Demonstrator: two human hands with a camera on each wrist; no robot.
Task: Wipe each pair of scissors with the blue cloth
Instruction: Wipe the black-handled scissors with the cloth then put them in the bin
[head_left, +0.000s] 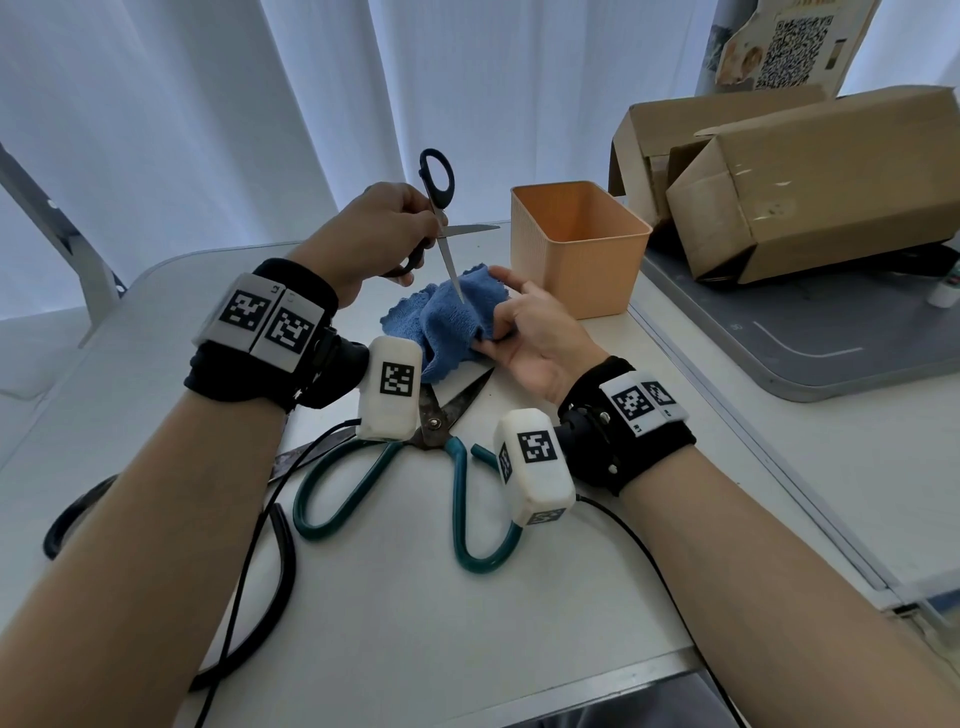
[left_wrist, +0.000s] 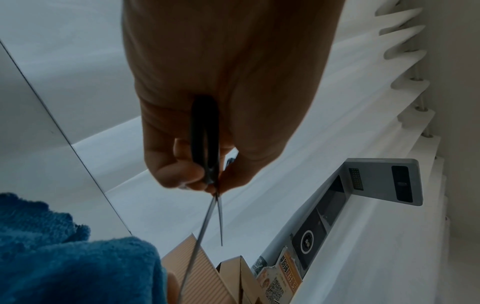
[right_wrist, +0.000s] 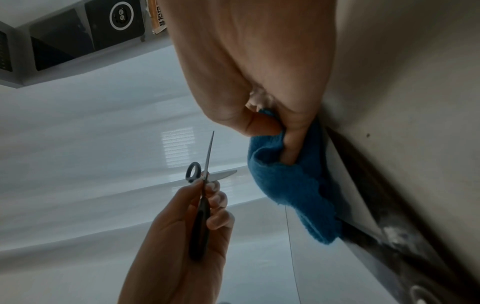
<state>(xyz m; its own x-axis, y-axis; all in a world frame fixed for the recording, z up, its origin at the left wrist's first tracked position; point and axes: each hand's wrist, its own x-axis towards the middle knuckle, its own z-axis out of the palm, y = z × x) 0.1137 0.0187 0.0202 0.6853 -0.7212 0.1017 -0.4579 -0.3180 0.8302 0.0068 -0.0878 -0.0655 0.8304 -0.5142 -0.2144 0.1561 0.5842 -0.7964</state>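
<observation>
My left hand (head_left: 382, 228) grips one black handle of the small black-handled scissors (head_left: 439, 208), held above the table with the blades spread wide. One blade points down at the blue cloth (head_left: 457, 317), the other points right. My right hand (head_left: 524, 332) holds the bunched blue cloth (right_wrist: 288, 181) just above the table, its lower fingers curled into the fabric (left_wrist: 64, 263). The large green-handled scissors (head_left: 436, 436) lie open on the table below the cloth, partly hidden by the wrist cameras. In the left wrist view the black handle (left_wrist: 205, 144) sits between thumb and fingers.
An orange plastic bin (head_left: 576, 249) stands right of the cloth. Cardboard boxes (head_left: 810, 187) sit on a grey tray at the back right. A black-handled pair of scissors (head_left: 156, 519) and cables lie at the left front of the white table (head_left: 519, 597).
</observation>
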